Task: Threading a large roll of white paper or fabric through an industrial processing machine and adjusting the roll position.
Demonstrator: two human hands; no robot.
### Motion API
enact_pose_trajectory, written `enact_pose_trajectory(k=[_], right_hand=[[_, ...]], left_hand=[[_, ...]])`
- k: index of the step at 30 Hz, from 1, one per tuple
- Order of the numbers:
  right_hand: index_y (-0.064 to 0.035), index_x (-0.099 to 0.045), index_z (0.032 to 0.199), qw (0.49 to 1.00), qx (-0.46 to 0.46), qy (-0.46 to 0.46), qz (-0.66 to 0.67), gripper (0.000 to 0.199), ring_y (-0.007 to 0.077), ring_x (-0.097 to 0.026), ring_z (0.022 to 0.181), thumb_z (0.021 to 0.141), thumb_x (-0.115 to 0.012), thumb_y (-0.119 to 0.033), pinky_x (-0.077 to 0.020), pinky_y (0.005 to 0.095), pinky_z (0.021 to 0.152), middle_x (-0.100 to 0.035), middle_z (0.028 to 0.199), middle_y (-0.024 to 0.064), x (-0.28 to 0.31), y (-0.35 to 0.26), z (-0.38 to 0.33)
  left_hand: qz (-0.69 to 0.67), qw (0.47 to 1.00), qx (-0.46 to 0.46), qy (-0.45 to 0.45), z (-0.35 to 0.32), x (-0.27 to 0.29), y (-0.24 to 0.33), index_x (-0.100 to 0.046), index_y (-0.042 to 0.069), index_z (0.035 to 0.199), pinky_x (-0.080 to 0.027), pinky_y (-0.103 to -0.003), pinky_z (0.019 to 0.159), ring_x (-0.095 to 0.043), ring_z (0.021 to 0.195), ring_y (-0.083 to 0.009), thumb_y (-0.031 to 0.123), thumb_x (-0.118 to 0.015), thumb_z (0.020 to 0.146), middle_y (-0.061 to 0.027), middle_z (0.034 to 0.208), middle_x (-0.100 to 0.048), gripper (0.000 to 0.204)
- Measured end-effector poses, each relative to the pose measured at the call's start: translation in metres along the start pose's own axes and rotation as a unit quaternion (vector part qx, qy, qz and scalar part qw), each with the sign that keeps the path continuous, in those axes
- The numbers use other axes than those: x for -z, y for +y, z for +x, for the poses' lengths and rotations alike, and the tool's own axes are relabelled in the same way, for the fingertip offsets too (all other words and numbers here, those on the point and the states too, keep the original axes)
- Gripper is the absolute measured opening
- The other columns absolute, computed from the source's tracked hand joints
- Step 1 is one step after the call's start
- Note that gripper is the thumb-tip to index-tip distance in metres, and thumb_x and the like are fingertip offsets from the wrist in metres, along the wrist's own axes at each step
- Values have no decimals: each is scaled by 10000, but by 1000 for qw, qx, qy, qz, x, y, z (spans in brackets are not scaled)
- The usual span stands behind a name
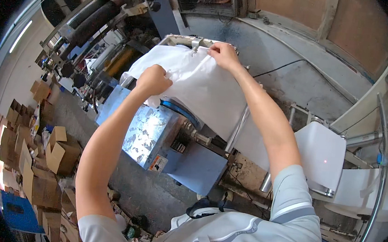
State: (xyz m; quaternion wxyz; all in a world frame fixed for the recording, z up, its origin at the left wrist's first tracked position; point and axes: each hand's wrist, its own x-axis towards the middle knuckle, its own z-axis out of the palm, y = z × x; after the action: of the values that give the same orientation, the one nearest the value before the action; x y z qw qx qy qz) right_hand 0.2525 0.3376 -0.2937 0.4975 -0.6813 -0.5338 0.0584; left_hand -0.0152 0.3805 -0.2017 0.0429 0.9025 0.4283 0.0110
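Note:
A wide white sheet (217, 93) is draped over the machine frame in front of me, its upper part crumpled into folds. I cannot tell whether it is film, paper or cloth. My left hand (153, 80) is closed in a fist on a bunched fold at the sheet's left side. Farther off and to the right, my right hand (223, 55) pinches the far edge between thumb and fingers, close to a small metal bracket (195, 43). Both arms reach forward, and the sheet is gathered between the two hands.
Below the sheet sits a blue metal box (149, 131), with a metal roller (237, 130) to its right. White material covers a roller (320, 155) at right. Machinery with dark rollers (92, 17) stands far left. Cardboard boxes (62, 151) pile up at lower left.

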Motion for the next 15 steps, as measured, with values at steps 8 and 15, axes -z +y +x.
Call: enact_pose_trajectory(k=[8, 15], right_hand=[[-106, -667, 1064, 1000, 5, 15, -23, 318, 273, -674, 844, 797, -711, -273, -515, 382, 755, -705, 889, 112, -8, -8, 2], [-130, -667, 1059, 997, 25, 14, -78, 306, 285, -668, 885, 805, -694, -297, -511, 418, 774, -711, 903, 82, -15, -5, 2]], left_hand=[[-23, 999, 9, -24, 3, 2, -6, -708, 8, 1000, -519, -389, 831, -665, 922, -338, 258, -708, 695, -205, 967, -687, 395], [6, 1000, 3, -17, 7, -17, -10, -702, 20, 993, -524, -393, 825, -665, 916, -344, 268, -715, 691, -206, 964, -687, 392]])
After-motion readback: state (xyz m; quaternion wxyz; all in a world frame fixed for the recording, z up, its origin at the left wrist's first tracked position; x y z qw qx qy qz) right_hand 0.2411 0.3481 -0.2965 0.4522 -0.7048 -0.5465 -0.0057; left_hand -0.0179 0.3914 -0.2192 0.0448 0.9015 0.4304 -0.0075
